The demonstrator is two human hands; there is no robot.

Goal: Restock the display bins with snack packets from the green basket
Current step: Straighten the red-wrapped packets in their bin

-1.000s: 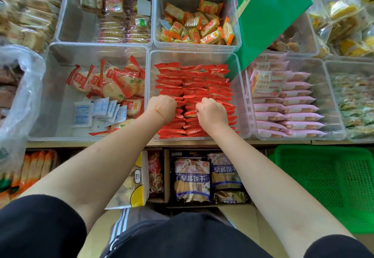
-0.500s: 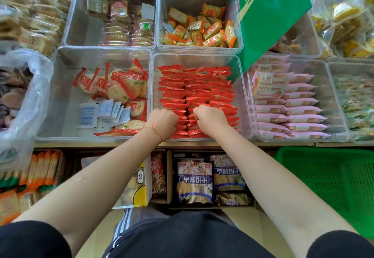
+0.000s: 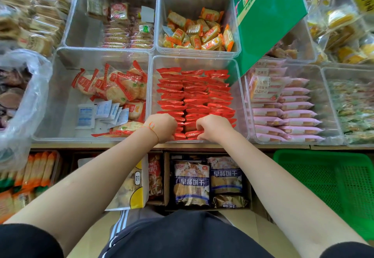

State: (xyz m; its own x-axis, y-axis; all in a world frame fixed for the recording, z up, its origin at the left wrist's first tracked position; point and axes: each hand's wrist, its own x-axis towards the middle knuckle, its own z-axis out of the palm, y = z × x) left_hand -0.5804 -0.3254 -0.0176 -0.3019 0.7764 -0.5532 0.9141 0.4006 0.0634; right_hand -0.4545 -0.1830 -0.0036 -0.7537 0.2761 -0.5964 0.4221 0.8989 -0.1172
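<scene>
Both fists are curled down over the nearest rows of red packets [image 3: 194, 97] at the front wall of the clear bin [image 3: 238, 99]: my left hand [image 3: 162, 127] and right hand [image 3: 212, 127] each close on the packet tops, knuckles up, with a small gap between them. I can't see the fingertips, so whether they pinch single packets or just pack the rows together I can't tell.

Compared with a second ago, the hands have drawn back toward me along the rows, from mid-bin to the front edge, and come closer together. I read that as tidying the last of the freshly laid stock; this bin looks nearly full, three neat columns from back wall to front.

Down to my right, the green basket [image 3: 327, 184] sits below the shelf edge, and the part I can see shows only bare mesh, so the supply may be spent or nearly so.

Left of the red bin, the round cracker bin [image 3: 60, 99] is sparse. Right of it, pink packets [image 3: 293, 114] lie stacked. Farther back, orange packets [image 3: 200, 33] fill a bin loosely, with a green carton [image 3: 269, 18] leaning beside it.
</scene>
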